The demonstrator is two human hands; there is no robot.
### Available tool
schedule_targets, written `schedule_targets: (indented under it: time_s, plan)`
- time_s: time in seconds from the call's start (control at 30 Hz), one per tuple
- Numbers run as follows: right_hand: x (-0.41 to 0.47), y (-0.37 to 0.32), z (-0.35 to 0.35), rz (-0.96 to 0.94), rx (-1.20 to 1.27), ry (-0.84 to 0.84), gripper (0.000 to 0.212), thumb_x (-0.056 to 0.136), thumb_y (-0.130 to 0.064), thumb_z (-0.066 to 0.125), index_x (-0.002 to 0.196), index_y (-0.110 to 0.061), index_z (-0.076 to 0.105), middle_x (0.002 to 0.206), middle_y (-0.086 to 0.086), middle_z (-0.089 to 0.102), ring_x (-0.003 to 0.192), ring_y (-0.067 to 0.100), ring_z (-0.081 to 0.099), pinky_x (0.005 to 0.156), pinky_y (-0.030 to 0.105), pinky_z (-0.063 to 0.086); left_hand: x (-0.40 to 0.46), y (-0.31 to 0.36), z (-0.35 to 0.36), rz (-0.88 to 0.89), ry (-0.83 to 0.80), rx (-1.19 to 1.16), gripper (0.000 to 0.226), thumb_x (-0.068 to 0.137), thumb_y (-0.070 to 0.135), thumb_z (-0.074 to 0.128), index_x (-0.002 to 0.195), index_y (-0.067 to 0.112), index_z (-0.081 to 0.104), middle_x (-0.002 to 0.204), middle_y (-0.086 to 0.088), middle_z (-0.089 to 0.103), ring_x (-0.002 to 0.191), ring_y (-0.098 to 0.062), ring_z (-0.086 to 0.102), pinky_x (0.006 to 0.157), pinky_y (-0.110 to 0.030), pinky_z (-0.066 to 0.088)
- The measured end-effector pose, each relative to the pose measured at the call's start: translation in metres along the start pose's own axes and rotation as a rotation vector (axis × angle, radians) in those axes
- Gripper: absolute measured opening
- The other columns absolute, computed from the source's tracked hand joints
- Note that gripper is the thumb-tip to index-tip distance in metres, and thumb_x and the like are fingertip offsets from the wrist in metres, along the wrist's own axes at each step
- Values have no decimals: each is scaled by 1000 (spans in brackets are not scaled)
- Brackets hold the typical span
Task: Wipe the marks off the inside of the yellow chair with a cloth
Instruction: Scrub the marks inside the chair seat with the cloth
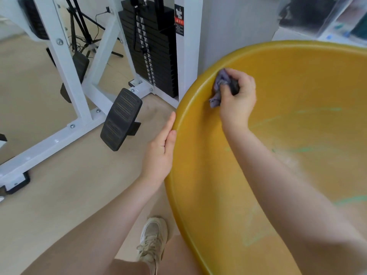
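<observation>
The yellow chair [288, 92] is a large round bowl-shaped shell filling the right side of the view. Green and pale smeared marks [301, 149] streak its inner surface toward the middle and bottom. My right hand [237, 98] grips a crumpled purple-grey cloth [220, 86] and presses it against the inner wall just below the upper left rim. My left hand [160, 151] lies with straight fingers against the outside of the left rim.
A white weight machine frame [65, 62] with a black weight stack [153, 52] and a black foot pedal [121, 118] stands to the left on the beige floor. A grey pillar [236, 26] rises behind the chair. My shoe [153, 239] is near the chair's lower edge.
</observation>
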State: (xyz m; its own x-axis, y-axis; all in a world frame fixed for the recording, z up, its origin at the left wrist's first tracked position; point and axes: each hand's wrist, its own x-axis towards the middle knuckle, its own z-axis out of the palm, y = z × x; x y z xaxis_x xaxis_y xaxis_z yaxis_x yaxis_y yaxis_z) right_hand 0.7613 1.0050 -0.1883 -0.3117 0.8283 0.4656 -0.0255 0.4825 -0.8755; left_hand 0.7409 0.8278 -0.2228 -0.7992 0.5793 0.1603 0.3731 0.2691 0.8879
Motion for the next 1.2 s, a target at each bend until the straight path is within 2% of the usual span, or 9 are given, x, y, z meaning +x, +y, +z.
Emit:
schedule_targets:
  time_s: [0.1, 0.27, 0.4, 0.5, 0.6, 0.7, 0.97, 1.07, 1.2]
  plan:
    - [33, 3, -1, 111, 51, 135, 24, 80, 2, 57, 102, -5, 65, 100, 4, 53, 88, 7, 55, 87, 23, 47, 1, 0, -3, 23, 4, 58, 42, 99, 24, 36, 139, 33, 29, 107, 15, 55, 82, 14, 52, 72, 6, 35]
    - [-5, -7, 2, -24, -35, 67, 23, 81, 6, 58, 100, -3, 67, 95, 2, 51, 81, -19, 47, 73, -2, 33, 10, -2, -2, 88, 21, 88, 42, 99, 20, 40, 141, 23, 35, 125, 5, 51, 106, -2, 49, 87, -5, 39]
    - [-89, 3, -6, -264, -46, -259, 25, 82, -1, 59, 103, -11, 66, 96, -1, 52, 89, 11, 54, 80, 28, 48, 33, 10, 3, 190, -28, 77, 40, 99, 13, 39, 139, 12, 36, 129, 6, 45, 116, 0, 43, 94, -3, 35]
    - [-86, 14, -9, -339, -68, -318, 26, 83, -7, 56, 106, -18, 62, 103, -1, 53, 92, 20, 57, 78, 37, 50, 50, 24, 4, 264, -34, 151, 42, 99, 17, 36, 141, 14, 37, 132, 5, 43, 116, 6, 37, 92, 4, 28]
    - [-32, 19, -7, -207, -79, -143, 26, 79, 3, 60, 102, -6, 68, 99, 5, 56, 91, 10, 55, 86, 17, 44, 67, 35, 7, 342, -8, 306, 46, 96, 22, 43, 142, 14, 38, 138, -3, 42, 114, 6, 36, 89, 2, 27]
    - [32, 27, -15, -89, -117, 102, 28, 76, 10, 59, 99, -1, 69, 97, 14, 56, 82, -1, 49, 81, -2, 33, 79, 48, 17, 422, -31, 610, 62, 92, 22, 53, 147, 12, 26, 148, -7, 33, 125, -19, 44, 97, -29, 41]
    - [88, 50, -40, -23, -206, 332, 23, 80, 0, 57, 100, -5, 69, 100, 10, 55, 86, 18, 56, 76, 4, 38, 81, 49, 48, 748, -4, 1231, 76, 76, 21, 73, 140, -1, 37, 149, -16, 32, 137, -29, 32, 112, -40, 16]
    - [49, 66, -28, -150, -305, 198, 24, 80, -2, 57, 99, -9, 70, 94, 11, 57, 77, 32, 59, 71, 41, 51, 68, 46, 63, 617, -229, 1434, 106, 81, 50, 62, 140, -9, -2, 155, -21, -1, 144, -32, 3, 112, -40, -5]
    - [-21, 93, -36, -322, -459, -72, 25, 85, -10, 52, 104, -16, 67, 99, 15, 61, 74, 33, 53, 67, 35, 47, 59, 33, 78, 545, -321, 1579, 133, 75, 64, 57, 121, -18, -37, 149, -25, -24, 140, -35, -17, 107, -43, -17]
